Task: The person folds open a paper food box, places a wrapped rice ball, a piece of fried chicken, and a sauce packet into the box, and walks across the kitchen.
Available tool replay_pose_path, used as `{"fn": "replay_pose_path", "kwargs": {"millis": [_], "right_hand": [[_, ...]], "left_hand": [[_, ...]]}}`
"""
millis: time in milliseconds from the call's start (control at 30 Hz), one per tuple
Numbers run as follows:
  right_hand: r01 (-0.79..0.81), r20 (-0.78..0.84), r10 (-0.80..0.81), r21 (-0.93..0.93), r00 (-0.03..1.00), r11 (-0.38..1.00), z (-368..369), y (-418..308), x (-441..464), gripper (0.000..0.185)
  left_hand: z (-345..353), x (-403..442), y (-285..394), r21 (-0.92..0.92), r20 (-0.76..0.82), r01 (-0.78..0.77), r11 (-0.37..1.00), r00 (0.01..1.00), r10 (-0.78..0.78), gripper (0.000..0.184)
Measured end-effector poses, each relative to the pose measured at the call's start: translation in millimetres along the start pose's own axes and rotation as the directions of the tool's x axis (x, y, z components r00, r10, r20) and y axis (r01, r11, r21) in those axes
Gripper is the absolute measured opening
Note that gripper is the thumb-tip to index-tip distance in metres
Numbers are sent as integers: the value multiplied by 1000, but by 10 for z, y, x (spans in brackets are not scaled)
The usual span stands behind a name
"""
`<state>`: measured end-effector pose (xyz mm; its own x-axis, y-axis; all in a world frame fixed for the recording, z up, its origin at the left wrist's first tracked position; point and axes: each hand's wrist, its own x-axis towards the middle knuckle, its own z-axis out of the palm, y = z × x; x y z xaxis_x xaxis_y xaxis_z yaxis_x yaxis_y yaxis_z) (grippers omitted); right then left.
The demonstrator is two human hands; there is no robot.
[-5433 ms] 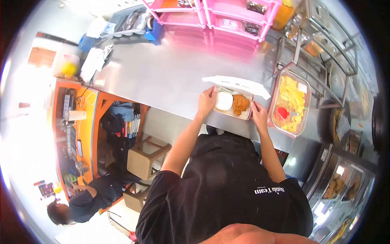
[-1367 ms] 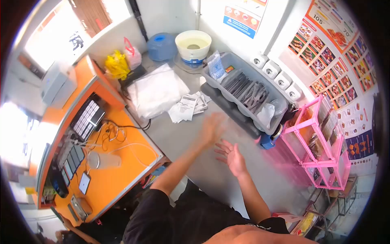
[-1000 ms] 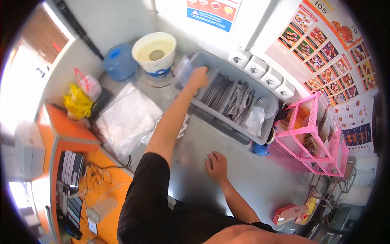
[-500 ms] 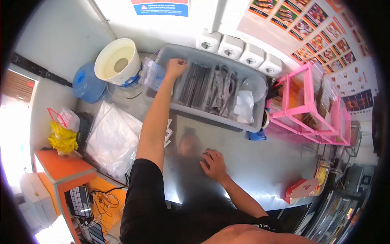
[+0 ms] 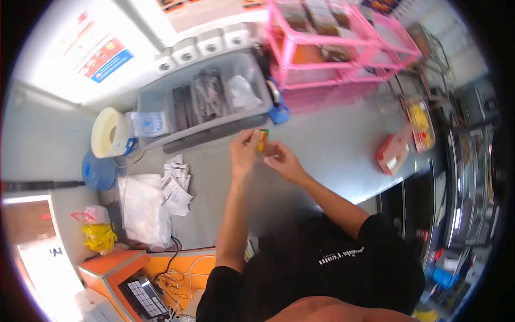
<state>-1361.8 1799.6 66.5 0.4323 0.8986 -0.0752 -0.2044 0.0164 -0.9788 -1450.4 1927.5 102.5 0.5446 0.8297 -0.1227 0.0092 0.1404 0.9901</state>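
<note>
My left hand [image 5: 245,151] pinches a small yellow, red and green packet [image 5: 263,140] above the steel counter. Just right of the packet, my right hand [image 5: 281,160] has its fingers curled close to the packet's lower edge; whether they grip it is unclear. Behind my hands is a grey divided bin [image 5: 214,123] with dark wrapped items and a clear plastic bag in its compartments. A red and white food box [image 5: 393,153] stands at the right on the counter.
A pink rack [image 5: 322,75] stands at the back. Paper slips [image 5: 176,188] and white plastic bags [image 5: 140,209] lie at the left, near a cream bowl [image 5: 108,132]. Beyond the food box is a tray of yellow food [image 5: 420,118]. An orange desk [image 5: 115,263] is at the lower left.
My left hand has come out of the grey bin with the packet and met my right hand over the counter. The view has turned right, towards the food box.
</note>
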Motion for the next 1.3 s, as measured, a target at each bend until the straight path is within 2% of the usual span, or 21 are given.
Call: {"fn": "replay_pose_path", "kwargs": {"millis": [33, 67, 133, 200, 233, 333, 400, 500, 533, 633, 733, 833, 933, 1033, 1133, 1233, 1300], "right_hand": [[6, -17, -6, 22, 1000, 1000, -186, -86, -103, 25], [-32, 9, 33, -47, 999, 998, -373, -107, -225, 22], [-117, 3, 120, -194, 993, 974, -822, -158, -565, 17], [-220, -125, 217, -16, 968, 975, -1138, -469, -980, 14], [-252, -155, 264, 89, 952, 964, -1267, -595, -1161, 13], [-250, -161, 215, -242, 963, 937, -1998, -792, -1643, 14], [-118, -35, 117, -524, 993, 844, -2606, -996, -1966, 16], [-57, -77, 12, -624, 997, 779, -3706, -1259, -2422, 14], [-46, -115, -33, -622, 993, 782, -4071, -1295, -2525, 13], [94, -43, -231, -831, 972, 548, -5006, -1195, -2625, 12], [114, 64, -106, -808, 992, 578, -5405, -976, -2566, 11], [241, 221, -95, -896, 971, 373, -5559, -791, -2501, 11], [236, 206, -119, -906, 971, 351, -5578, -737, -2535, 13], [261, 175, -233, -872, 957, 414, -5663, -804, -2563, 15], [229, -13, -459, -853, 889, 469, -5868, -758, -2507, 15], [13, -428, -367, -636, 826, 772, -6011, -628, -2417, 20], [-52, -430, -196, -501, 881, 864, -6155, -389, -2348, 25]], "left_hand": [[260, -218, 46, -111, 24, 84, 990, 996, -82, 22], [526, -451, 33, -219, 66, 187, 958, 982, -177, 20], [814, -684, -391, -151, 2, 119, 981, 993, -120, 16], [1082, -963, -343, -23, 68, 120, 993, 991, -118, 14], [1165, -1084, -413, 62, 162, 129, 990, 977, -138, 13], [1546, -1342, -557, 229, 369, 93, 969, 913, -175, 14], [1966, -1562, -591, 265, 491, 71, 962, 849, -197, 16], [2630, -1811, -764, 207, 530, 146, 968, 814, -236, 18], [2823, -1888, -909, 212, 524, 166, 963, 813, -255, 20], [3426, -2033, -1348, 224, 481, 258, 940, 810, -336, 25], [3998, -2237, -1468, 214, 352, 404, 889, 817, -456, 30], [4406, -2209, -1388, 171, 191, 407, 897, 880, -435, 38], [4587, -2282, -1436, 121, 26, 374, 919, 925, -380, 44], [4713, -2324, -1458, 91, -95, 279, 956, 958, -270, 49], [4812, -2320, -1466, 82, -145, 285, 955, 952, -271, 52], [4917, -2260, -1580, 49, -169, 330, 943, 933, -318, 54], [5020, -2226, -1570, 36, -170, 335, 942, 931, -324, 52]]}}
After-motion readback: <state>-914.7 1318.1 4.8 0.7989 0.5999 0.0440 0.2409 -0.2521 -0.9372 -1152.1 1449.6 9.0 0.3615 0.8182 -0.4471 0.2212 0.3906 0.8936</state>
